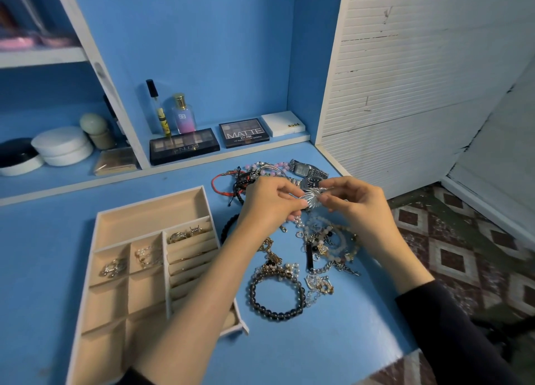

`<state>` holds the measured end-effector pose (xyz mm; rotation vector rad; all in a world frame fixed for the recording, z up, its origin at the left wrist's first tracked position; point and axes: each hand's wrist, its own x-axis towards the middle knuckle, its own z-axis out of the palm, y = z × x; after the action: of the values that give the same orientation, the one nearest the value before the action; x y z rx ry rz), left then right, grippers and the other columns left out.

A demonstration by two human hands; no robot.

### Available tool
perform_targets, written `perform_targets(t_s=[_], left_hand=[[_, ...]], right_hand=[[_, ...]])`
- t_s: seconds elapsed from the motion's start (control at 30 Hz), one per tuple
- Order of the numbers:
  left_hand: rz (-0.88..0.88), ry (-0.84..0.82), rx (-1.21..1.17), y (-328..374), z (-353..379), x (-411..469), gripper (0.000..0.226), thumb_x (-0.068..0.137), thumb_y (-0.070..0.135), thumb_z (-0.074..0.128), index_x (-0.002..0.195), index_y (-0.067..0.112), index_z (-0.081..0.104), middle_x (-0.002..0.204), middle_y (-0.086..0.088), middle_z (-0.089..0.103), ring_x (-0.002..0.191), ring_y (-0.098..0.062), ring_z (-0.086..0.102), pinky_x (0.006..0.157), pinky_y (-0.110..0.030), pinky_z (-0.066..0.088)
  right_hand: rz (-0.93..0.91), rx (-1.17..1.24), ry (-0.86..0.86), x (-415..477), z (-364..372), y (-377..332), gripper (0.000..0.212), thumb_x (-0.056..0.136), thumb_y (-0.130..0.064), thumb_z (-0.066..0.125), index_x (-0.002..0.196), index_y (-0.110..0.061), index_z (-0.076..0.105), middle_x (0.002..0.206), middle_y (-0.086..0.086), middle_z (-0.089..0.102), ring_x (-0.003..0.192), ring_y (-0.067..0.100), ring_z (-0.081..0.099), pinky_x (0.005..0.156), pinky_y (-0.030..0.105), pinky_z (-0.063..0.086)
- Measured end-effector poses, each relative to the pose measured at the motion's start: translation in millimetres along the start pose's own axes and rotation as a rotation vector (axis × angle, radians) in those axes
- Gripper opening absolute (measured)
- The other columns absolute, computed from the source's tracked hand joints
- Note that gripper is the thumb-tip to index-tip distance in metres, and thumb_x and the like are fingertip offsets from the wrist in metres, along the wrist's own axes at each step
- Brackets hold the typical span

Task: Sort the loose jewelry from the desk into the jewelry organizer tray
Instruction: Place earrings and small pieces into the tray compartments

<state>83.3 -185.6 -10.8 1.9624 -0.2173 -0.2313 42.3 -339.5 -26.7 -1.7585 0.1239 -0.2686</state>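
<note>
While both hands pinch a silver piece [312,200], left hand [267,203] and right hand [357,203] above the jewelry pile [304,257], tray [98,234] at left, some rings inside

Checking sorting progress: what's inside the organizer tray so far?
Organizer tray: rings in the slotted section, earrings in two small compartments. The left forearm hides its near right corner.

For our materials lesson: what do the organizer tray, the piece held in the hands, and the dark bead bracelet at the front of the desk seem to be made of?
Tray: beige lining, soft and matte like velvet or suede, with a pale rigid rim; exact material unclear.
Held piece, between both hands: silvery metal, by its bright ridged shine.
Bracelet: glossy dark round beads, glass or polished stone; cannot tell which.
</note>
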Motion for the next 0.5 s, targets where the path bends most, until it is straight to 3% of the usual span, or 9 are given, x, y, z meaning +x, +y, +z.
perform_targets(t_s=[0.13,0.23,0.33,0.5], left_hand=[[0.010,0.029,-0.002,-1.6,-12.1,-7.0,0.009,0.077,0.013,0.073,0.080,0.019,0.066,0.072,-0.004,0.069,0.062,-0.009,0.065,0.059,-0.022,0.053],[0.033,0.075,-0.007,-3.1,-30.6,-22.9,0.007,0.080,0.015,0.070,0.083,0.020,0.067,0.076,-0.001,0.067,0.069,-0.012,0.064,0.065,-0.025,0.056],[0.039,0.121,-0.045,-11.0,-60.3,-49.9,0.008,0.082,0.014,0.066,0.087,0.019,0.069,0.081,-0.002,0.068,0.069,-0.010,0.061,0.058,-0.016,0.052],[0.009,0.232,-0.064,-40.8,-123.8,-102.8,0.018,0.084,0.002,0.062,0.080,0.019,0.068,0.066,0.006,0.067,0.058,-0.003,0.059,0.056,-0.012,0.048]], right_hand=[[-0.052,-0.073,0.061,-0.7,3.9,-1.5,0.018,0.079,-0.007,0.071,0.088,-0.023,0.068,0.073,0.003,0.068,0.067,0.015,0.059,0.066,0.035,0.049],[-0.088,-0.101,0.077,-2.1,10.3,-7.3,0.019,0.080,-0.008,0.070,0.093,-0.022,0.069,0.072,0.000,0.066,0.065,0.011,0.056,0.063,0.025,0.047],[-0.100,-0.120,0.029,-8.0,23.4,-18.1,0.021,0.082,-0.008,0.068,0.100,-0.019,0.071,0.082,-0.006,0.070,0.068,0.001,0.062,0.062,0.010,0.047],[-0.147,-0.104,-0.165,-24.2,70.0,-39.5,0.012,0.081,-0.011,0.069,0.084,-0.022,0.074,0.082,0.002,0.074,0.079,0.018,0.067,0.071,0.026,0.054]])
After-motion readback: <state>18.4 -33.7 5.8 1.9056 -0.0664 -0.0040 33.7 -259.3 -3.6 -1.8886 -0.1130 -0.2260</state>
